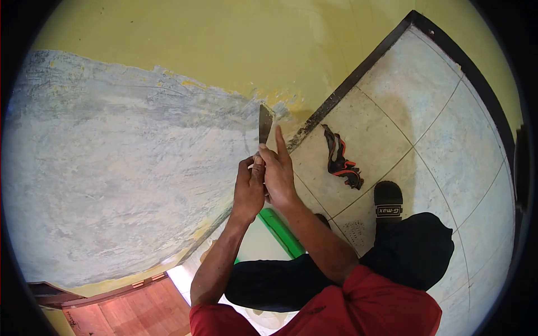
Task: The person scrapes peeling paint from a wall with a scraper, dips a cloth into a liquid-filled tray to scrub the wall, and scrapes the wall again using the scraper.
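A scraper with a flat dark blade points up against the wall, its end at the ragged border between yellow paint and a rough grey-white patch. My left hand is closed round the lower part of the scraper, thumb on top. Right beside it, my right hand also grips the tool, with the index finger stretched out along the blade's right side. The two hands touch, and they hide the handle. Small chipped spots of paint show around the blade's tip.
A dark skirting strip borders the tiled floor. Black-and-orange straps lie on the tiles, near my sandalled foot. Below my hands is a green-edged pale object. A reddish wooden surface shows at lower left.
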Tool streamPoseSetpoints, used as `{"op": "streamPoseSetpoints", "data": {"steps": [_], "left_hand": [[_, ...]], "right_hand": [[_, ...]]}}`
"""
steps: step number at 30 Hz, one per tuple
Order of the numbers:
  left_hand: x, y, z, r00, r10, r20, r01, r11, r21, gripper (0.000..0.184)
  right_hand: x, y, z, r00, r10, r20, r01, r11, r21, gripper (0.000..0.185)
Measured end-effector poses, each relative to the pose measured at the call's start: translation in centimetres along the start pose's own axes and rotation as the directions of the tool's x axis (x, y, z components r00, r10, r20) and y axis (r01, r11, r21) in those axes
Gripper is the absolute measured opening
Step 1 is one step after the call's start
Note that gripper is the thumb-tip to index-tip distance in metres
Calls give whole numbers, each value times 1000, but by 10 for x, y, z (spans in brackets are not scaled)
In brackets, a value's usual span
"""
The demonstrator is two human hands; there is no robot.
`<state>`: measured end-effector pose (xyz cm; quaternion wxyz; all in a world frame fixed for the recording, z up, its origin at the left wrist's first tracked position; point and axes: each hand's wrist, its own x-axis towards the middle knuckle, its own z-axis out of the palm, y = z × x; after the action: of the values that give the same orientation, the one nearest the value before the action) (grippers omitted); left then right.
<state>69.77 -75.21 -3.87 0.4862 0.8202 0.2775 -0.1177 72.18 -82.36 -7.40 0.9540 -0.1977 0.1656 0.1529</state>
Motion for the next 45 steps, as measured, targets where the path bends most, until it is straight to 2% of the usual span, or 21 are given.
{"op": "streamPoseSetpoints", "data": {"steps": [2, 3, 5, 6, 8, 9, 11, 14, 17, 21, 23, 28, 30, 31, 33, 34, 35, 37, 38, 43, 45], "left_hand": [[14, -23, -1, 952, 303, -49, -287, 936, 206, 45], [9, -18, 0, 952, 302, -51, -285, 935, 210, 45], [0, -4, 2, 973, 224, -57, -206, 952, 228, 39], [0, -7, 3, 973, 224, -52, -206, 950, 234, 39], [1, -13, 3, 908, 415, -61, -380, 875, 300, 33], [-1, -12, 1, 910, 411, -60, -375, 875, 304, 33], [-5, -2, -6, 995, 89, -47, -87, 995, 38, 31], [-9, 10, 4, 994, 76, -80, -83, 993, -89, 33], [-2, 6, 2, 990, 138, -25, -138, 990, -14, 34], [-4, 9, 3, 991, 122, -51, -121, 992, 27, 34], [-7, 1, -1, 931, 334, -146, -284, 916, 283, 35], [1, 23, 8, 989, 120, -87, -101, 976, 195, 35], [10, 18, 19, 966, 228, -119, -186, 939, 288, 33], [9, 19, 21, 967, 228, -113, -188, 939, 286, 33], [-11, 17, 12, 894, 392, -219, -340, 909, 242, 33], [-22, 26, -4, 980, 125, -152, -110, 989, 103, 37], [-21, 31, -4, 980, 114, -163, -98, 990, 106, 37], [-9, 39, 2, 989, 119, -84, -90, 953, 290, 36], [-2, 31, 5, 992, 107, -62, -90, 969, 232, 28], [-16, 31, 16, 981, 145, -133, -129, 984, 121, 31], [-13, 29, 18, 973, 164, -163, -150, 984, 98, 32]], "right_hand": [[2, 7, -2, 999, -41, -31, 37, 994, -102, 55], [3, 11, -2, 994, -83, -69, 68, 978, -195, 52], [3, 19, -3, 985, -95, -141, 72, 984, -161, 48], [4, 23, -5, 988, -19, -156, 10, 998, -62, 46], [17, 46, -20, 986, 141, -92, -133, 987, 85, 40], [14, 38, -17, 985, 145, -94, -137, 986, 90, 40], [7, 13, -6, 887, 428, 175, -461, 848, 263, 38], [10, 13, -4, 880, 435, 192, -474, 778, 412, 38], [16, 9, -7, 897, 392, 204, -442, 817, 371, 40], [19, 11, -3, 914, 342, 218, -403, 826, 395, 42], [14, 14, 0, 863, 412, 291, -501, 773, 390, 43], [29, 8, 0, 903, 392, 175, -429, 795, 430, 44], [33, -5, -7, 890, 416, 185, -453, 768, 454, 44], [32, -5, -6, 893, 412, 181, -447, 770, 455, 44], [17, 11, 4, 854, 460, 241, -520, 764, 382, 45], [9, 8, 15, 860, 436, 265, -510, 750, 422, 46], [10, 10, 15, 853, 448, 268, -522, 740, 423, 46], [24, 2, 8, 887, 422, 188, -459, 756, 467, 48], [27, -6, 5, 881, 437, 182, -469, 754, 459, 48], [15, -18, 7, 837, 507, 207, -547, 764, 342, 48], [21, -11, 6, 840, 521, 152, -540, 775, 327, 48]]}}
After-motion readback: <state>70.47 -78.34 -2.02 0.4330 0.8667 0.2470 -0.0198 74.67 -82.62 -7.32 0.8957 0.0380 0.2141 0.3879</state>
